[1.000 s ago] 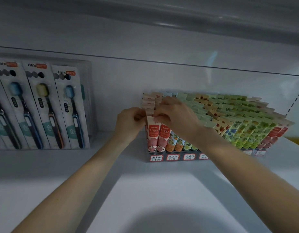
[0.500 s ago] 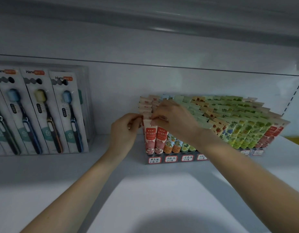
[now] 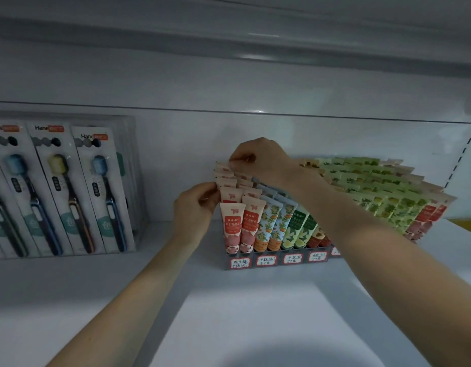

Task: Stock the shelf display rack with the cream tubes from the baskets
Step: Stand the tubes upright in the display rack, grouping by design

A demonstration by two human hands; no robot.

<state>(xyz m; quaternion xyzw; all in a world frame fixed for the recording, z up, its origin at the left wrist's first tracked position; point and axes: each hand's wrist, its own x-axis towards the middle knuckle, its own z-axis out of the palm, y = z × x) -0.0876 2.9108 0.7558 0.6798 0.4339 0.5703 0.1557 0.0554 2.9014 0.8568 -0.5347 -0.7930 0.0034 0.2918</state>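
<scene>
Broadly, a white shelf [image 3: 255,327] fills the lower view, with a pale back wall behind it. On its left stand toothbrush packs [image 3: 57,192], upright in a row and leaning slightly back. To the right of them, well apart, sits the display rack [image 3: 279,266], stepped upward toward the back wall. Cream tubes [image 3: 374,197] fill it in rows, caps down and flat ends up: mostly green ones on the right, then blue, orange and dark green ones toward the middle. The pink tubes [image 3: 231,226] take the two leftmost columns.

Both forearms reach in from below. The right hand [image 3: 258,160] is at the back of the pink columns, its fingers curled and pinching the flat end of a rear pink tube. The left hand [image 3: 194,207] is at the rack's left side, thumb and fingertips pinching the edge of a pink tube midway up the column. Handwritten labels [image 3: 239,263] line the rack's front strip.
</scene>
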